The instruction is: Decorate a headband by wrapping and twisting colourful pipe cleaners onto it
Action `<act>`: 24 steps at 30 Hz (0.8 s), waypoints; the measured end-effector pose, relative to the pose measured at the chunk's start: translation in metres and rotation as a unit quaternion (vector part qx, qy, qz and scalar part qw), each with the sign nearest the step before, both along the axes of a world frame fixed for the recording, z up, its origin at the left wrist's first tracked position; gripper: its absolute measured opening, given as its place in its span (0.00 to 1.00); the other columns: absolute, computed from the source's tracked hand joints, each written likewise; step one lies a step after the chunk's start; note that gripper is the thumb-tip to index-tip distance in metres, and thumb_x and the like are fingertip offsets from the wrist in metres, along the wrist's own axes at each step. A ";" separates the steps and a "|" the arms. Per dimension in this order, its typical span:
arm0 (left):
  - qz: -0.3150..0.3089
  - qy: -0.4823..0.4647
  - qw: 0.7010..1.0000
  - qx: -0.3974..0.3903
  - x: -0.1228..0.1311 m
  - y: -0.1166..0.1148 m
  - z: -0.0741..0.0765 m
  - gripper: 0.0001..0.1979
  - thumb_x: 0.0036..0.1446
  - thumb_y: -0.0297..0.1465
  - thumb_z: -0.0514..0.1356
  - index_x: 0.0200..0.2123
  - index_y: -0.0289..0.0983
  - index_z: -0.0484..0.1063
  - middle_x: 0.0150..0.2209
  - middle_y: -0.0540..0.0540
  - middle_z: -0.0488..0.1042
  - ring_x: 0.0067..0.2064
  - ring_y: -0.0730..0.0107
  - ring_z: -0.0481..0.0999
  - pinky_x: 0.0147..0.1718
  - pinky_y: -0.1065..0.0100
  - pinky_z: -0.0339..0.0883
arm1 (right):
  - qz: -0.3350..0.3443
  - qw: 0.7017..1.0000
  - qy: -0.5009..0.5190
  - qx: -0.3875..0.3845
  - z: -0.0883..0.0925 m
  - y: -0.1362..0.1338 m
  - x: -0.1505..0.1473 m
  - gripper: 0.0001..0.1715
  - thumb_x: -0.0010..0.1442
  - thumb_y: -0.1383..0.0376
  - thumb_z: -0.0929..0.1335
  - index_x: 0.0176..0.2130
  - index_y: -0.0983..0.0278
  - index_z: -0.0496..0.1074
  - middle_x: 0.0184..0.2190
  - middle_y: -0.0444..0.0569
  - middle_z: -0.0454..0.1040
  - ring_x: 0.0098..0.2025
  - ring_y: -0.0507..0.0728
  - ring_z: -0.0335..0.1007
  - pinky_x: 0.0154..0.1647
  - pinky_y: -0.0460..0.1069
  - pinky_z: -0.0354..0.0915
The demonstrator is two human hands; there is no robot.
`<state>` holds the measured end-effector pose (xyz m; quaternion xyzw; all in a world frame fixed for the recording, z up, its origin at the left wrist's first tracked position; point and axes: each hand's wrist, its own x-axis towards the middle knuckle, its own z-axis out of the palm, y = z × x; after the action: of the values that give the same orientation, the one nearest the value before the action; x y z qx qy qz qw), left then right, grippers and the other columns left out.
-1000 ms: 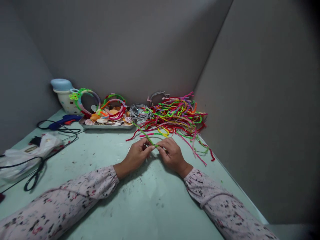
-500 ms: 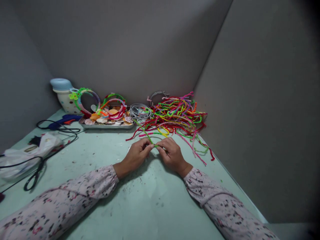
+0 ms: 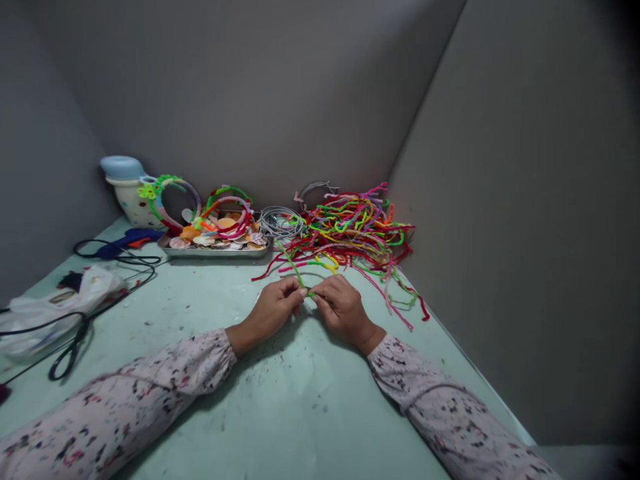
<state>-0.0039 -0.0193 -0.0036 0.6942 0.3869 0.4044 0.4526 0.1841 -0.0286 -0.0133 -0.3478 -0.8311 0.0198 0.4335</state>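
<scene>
Both hands meet over the middle of the table, pinching a green pipe cleaner [image 3: 295,265]. My left hand [image 3: 273,308] is closed on it from the left, thumb against the fingertips. From the right, my right hand [image 3: 345,310] grips its lower end, with only a short bit of green showing between the two hands. The pipe cleaner's free end slants up and left toward the tray. A thin, curved grey wire seems to run just behind the fingers; whether it is held too, I cannot tell.
A metal tray [image 3: 215,253] of shells holds colourful wrapped hoops [image 3: 179,187]. Beside it are a grey wire coil [image 3: 283,223] and a heap of pipe cleaners [image 3: 355,227]. Leftward are a lidded cup [image 3: 133,197], a blue tool [image 3: 123,243], black cable [image 3: 83,327] and a plastic bag [image 3: 45,317].
The green pipe cleaner's free end has swung slightly to the right and stands a little steeper. Both hands stay almost in place, still closed on it.
</scene>
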 end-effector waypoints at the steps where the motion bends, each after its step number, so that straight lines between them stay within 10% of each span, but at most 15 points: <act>1: -0.001 0.000 1.000 -0.003 0.000 0.000 0.000 0.12 0.59 0.37 0.56 0.26 0.36 0.65 0.20 0.54 0.67 0.23 0.73 0.66 0.25 0.71 0.58 | -0.001 1.000 -0.003 0.000 0.000 0.000 0.000 0.07 0.64 0.65 0.64 0.39 0.61 0.73 0.33 0.50 0.72 0.38 0.58 0.65 0.41 0.54 0.63; 24: 0.076 0.028 0.989 0.124 0.002 -0.006 0.001 0.05 0.60 0.31 0.56 0.39 0.38 0.66 0.34 0.49 0.70 0.29 0.74 0.69 0.29 0.72 0.63 | -0.035 0.998 0.031 -0.046 0.003 0.001 -0.002 0.09 0.66 0.64 0.63 0.40 0.61 0.73 0.32 0.48 0.73 0.37 0.57 0.66 0.41 0.53 0.62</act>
<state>-0.0015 -0.0253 -0.0030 0.7245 0.3978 0.4635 0.3196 0.1820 -0.0274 -0.0101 -0.3958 -0.8028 0.0531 0.4428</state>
